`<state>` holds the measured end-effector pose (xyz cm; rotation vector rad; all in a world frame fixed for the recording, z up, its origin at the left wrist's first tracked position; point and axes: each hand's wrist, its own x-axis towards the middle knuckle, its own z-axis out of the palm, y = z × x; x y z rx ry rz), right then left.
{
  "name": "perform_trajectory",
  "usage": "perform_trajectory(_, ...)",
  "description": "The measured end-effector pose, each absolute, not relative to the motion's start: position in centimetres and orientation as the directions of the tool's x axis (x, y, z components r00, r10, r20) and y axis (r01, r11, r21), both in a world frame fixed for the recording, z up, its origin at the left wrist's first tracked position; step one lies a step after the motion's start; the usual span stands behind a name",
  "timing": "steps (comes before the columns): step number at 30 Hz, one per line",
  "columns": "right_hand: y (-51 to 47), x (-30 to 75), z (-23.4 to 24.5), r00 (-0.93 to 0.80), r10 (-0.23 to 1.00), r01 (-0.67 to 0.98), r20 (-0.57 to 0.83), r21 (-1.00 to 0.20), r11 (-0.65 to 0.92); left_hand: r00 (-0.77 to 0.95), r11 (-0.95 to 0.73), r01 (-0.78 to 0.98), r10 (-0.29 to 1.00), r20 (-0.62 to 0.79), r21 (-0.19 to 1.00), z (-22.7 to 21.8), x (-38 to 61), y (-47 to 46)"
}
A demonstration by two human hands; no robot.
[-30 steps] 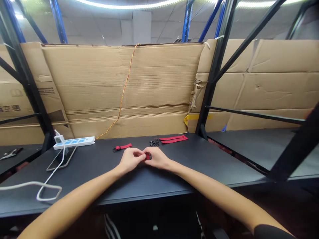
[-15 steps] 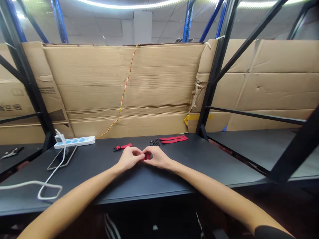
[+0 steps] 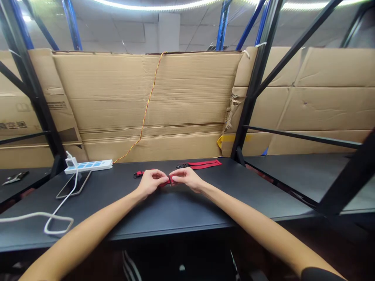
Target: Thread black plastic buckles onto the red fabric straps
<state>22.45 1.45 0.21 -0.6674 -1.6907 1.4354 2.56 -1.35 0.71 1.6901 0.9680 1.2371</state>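
Observation:
My left hand (image 3: pixel 150 182) and my right hand (image 3: pixel 187 178) meet above the middle of the black table (image 3: pixel 164 210), fingertips pinched together on a small red strap (image 3: pixel 167 181) held between them. Only a short piece of the strap shows between the fingers. Behind my left hand lies a finished red strap with a black ring (image 3: pixel 138 173), partly hidden by the hand. Behind my right hand lie loose red straps (image 3: pixel 205 164) and small black rings (image 3: pixel 181 166), mostly hidden.
A white power strip (image 3: pixel 88 166) and a phone (image 3: pixel 73 184) on a white cable (image 3: pixel 49 218) lie at the table's left. Cardboard sheets (image 3: pixel 175 101) wall off the back. Black rack posts (image 3: pixel 252 93) stand at the right, with another black shelf (image 3: pixel 307 171) beyond.
Both hands have lifted slightly and moved a little farther from me, drawing the red strap out between the fingertips. They now cover more of the black rings and the finished strap.

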Motion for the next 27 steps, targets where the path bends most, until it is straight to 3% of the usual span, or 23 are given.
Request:
perform_trajectory(11,1.0,22.8,0.6,-0.553,0.828,-0.157,0.095,-0.988,0.009,0.24,-0.349,0.037,0.913,0.331,0.936,0.7,2.6,-1.5)
perform_trajectory(27,0.8,22.0,0.3,-0.469,0.859,-0.173,0.208,-0.975,0.142,0.072,-0.283,0.103,0.958,0.277,0.953,1.4,3.3,-2.6)
